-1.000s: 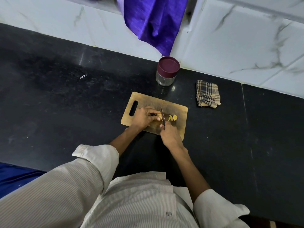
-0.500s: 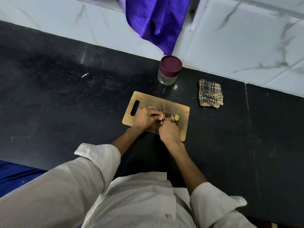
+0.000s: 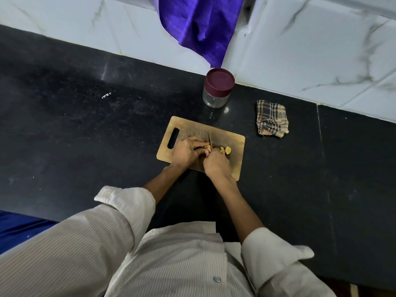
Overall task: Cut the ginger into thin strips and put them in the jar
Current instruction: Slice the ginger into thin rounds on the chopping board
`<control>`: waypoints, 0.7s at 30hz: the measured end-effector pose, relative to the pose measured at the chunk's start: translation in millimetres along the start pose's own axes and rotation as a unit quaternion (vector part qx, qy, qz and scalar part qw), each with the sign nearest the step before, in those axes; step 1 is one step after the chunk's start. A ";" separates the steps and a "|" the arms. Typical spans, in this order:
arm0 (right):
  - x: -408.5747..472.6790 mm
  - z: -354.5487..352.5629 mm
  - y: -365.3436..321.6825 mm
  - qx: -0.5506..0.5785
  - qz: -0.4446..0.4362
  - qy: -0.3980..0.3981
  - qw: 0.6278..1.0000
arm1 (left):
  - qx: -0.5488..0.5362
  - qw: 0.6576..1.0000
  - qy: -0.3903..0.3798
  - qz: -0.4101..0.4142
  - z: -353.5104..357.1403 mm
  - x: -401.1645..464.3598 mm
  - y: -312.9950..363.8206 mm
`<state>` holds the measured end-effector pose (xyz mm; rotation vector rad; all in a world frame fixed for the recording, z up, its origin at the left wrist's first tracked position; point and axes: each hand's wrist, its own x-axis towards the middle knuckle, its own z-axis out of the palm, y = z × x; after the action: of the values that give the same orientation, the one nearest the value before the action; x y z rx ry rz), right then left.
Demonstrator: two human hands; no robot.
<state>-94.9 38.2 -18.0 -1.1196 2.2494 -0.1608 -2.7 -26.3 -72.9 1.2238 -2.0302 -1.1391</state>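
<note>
Head view, places given relative to the cutting board (image 3: pixel 233 144):
Cutting board: wooden, with a handle slot at its left end, lying flat on the black counter (image 3: pixel 85 136).
Left hand (image 3: pixel 186 152): on the board's middle, fingers curled down and pinning the uncut ginger (image 3: pixel 207 148).
Right hand (image 3: pixel 216 166): at the board's near edge, fingers wrapped round the handle of the knife (image 3: pixel 210 142) (handle itself hidden); the blade stands edge-down just right of the left fingertips.
Cut ginger pieces (image 3: pixel 226 150): a few yellow slices on the board, just right of the blade.
Jar (image 3: pixel 218 87): beyond the board's far edge, upright, clear glass, maroon lid on.
Checked cloth (image 3: pixel 271 121): folded, right of the board.
Purple fabric (image 3: pixel 199 24): hanging over the white marble wall (image 3: pixel 310 61), beyond the jar.
</note>
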 end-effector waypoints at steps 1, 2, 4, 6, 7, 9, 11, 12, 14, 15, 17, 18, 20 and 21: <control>2.3 -0.7 -1.8 0.004 0.004 -0.001 1.000 | 0.001 1.000 -0.001 0.001 -0.2 0.6 0.2; 2.3 0.1 -2.0 0.004 0.005 0.000 1.000 | -0.003 1.000 -0.003 -0.004 -0.6 1.2 0.7; -4.0 4.1 3.9 -0.008 0.000 0.003 1.000 | -0.015 1.000 -0.003 -0.014 -0.9 1.2 2.0; -13.9 8.1 12.6 -0.024 -0.005 0.005 1.000 | -0.014 1.000 0.001 -0.020 -0.9 1.9 3.0; -19.2 9.1 15.9 -0.029 -0.004 0.003 1.000 | -0.012 1.000 0.000 -0.020 -1.2 2.0 3.2; -24.0 8.5 19.5 -0.034 -0.003 0.002 0.999 | -0.011 1.000 -0.004 -0.014 -1.9 2.0 2.1; -22.2 6.1 16.8 -0.036 0.000 0.003 0.999 | -0.009 1.000 -0.004 -0.006 -2.6 2.3 1.2; -19.0 5.5 13.8 -0.035 -0.001 0.003 0.999 | -0.009 1.000 -0.003 -0.004 -2.5 2.8 0.7; -10.3 4.5 6.8 -0.028 -0.002 0.002 1.000 | -0.013 1.000 0.001 0.000 -1.9 2.5 -0.5; -5.9 3.1 2.9 -0.026 0.001 0.004 1.000 | -0.014 1.000 0.002 0.002 -1.6 2.4 -0.4; -3.0 1.4 0.2 -0.025 0.009 0.004 1.000 | -0.016 1.000 -0.001 0.001 -0.4 1.8 0.3; -4.1 1.7 1.9 -0.028 0.006 0.005 1.000 | -0.015 1.000 -0.002 -0.001 -0.2 1.8 0.6; -14.1 3.6 9.0 -0.040 -0.007 0.009 0.999 | -0.014 1.000 -0.001 -0.009 -0.3 1.7 1.8; -19.4 6.1 13.5 -0.043 -0.010 0.009 0.999 | -0.017 1.000 0.002 -0.014 -0.4 2.3 1.8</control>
<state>-91.8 62.4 -18.6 -1.1906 2.2795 -0.0833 -4.3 -28.1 -71.2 1.2398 -1.9900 -1.1782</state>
